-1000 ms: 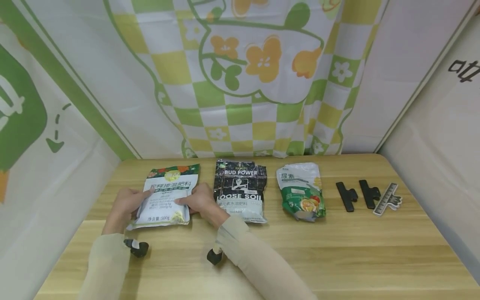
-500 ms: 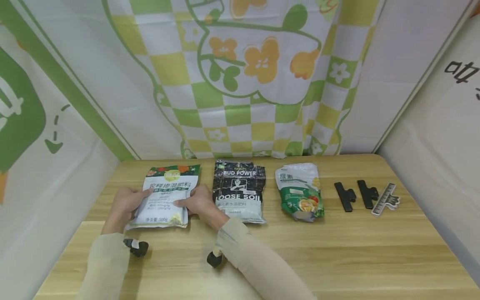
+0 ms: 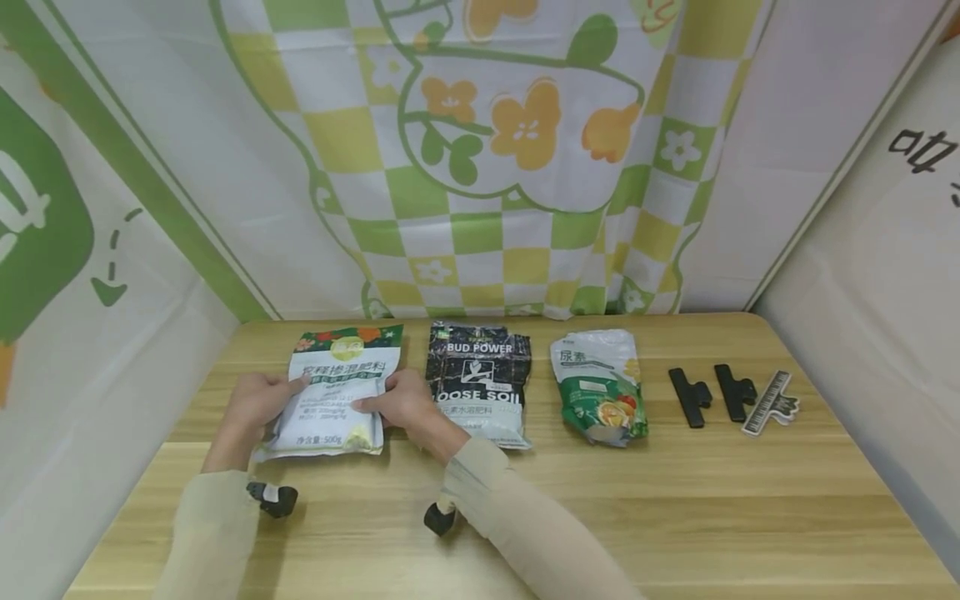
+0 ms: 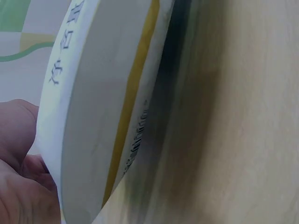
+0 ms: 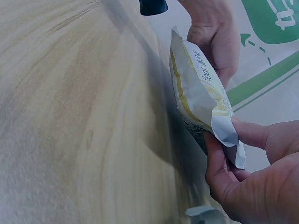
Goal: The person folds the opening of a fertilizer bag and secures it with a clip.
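Note:
A white fertilizer bag (image 3: 337, 400) with a green, flowered top band is at the left of the table. My left hand (image 3: 255, 408) grips its left side, thumb on the printed front. On the opposite side my right hand (image 3: 408, 404) pinches the edge, thumb in front and fingers behind, as the right wrist view shows with the bag (image 5: 201, 88) and right hand (image 5: 261, 172). In the left wrist view the bag's bottom (image 4: 103, 102) is raised off the tabletop, and the left hand (image 4: 21, 172) shows only partly.
Beside the right hand lies a black-and-white BUD POWER bag (image 3: 480, 367). Further right are a white-and-green pouch (image 3: 600, 387), two black clips (image 3: 688, 398) and a white clip (image 3: 771, 404) with a piano-key pattern. A patterned curtain (image 3: 487, 233) hangs behind the wooden table (image 3: 675, 517).
Both hands keep hold of the fertilizer bag. It has shifted very slightly, and the right forearm has moved a little to the right. The other bags and the clips stay in place.

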{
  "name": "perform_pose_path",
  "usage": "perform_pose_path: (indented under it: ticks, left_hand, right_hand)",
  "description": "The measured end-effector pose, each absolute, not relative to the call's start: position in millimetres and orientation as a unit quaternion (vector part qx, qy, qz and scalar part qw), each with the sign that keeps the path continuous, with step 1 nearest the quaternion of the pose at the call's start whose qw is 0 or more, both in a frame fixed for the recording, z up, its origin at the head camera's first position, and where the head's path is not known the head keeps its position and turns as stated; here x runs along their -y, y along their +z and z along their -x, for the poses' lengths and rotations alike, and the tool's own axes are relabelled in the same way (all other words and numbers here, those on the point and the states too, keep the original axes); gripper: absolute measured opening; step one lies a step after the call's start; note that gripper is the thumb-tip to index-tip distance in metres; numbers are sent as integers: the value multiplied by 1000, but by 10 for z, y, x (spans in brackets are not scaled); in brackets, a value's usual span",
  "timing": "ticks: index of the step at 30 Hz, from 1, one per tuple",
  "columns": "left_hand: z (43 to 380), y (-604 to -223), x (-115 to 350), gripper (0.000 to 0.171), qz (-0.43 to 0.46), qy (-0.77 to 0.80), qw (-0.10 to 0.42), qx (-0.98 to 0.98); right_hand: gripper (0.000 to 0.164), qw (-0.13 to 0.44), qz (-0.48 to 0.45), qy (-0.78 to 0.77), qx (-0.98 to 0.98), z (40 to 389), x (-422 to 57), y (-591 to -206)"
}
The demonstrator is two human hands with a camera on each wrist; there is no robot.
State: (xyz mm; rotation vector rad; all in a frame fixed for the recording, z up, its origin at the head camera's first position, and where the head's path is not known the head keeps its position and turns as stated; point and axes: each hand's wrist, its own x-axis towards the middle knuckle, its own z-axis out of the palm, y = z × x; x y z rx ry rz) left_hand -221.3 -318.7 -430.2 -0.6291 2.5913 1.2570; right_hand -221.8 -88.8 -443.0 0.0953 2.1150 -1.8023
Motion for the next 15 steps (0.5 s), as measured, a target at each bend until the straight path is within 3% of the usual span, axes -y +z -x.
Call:
perform_pose_path:
  ticks: [15]
  left_hand:
    - [2131,-4117,2981,70,170,422,82,-887]
  right_hand:
    - [34,155,7,-633,-758,2161,609,-4234]
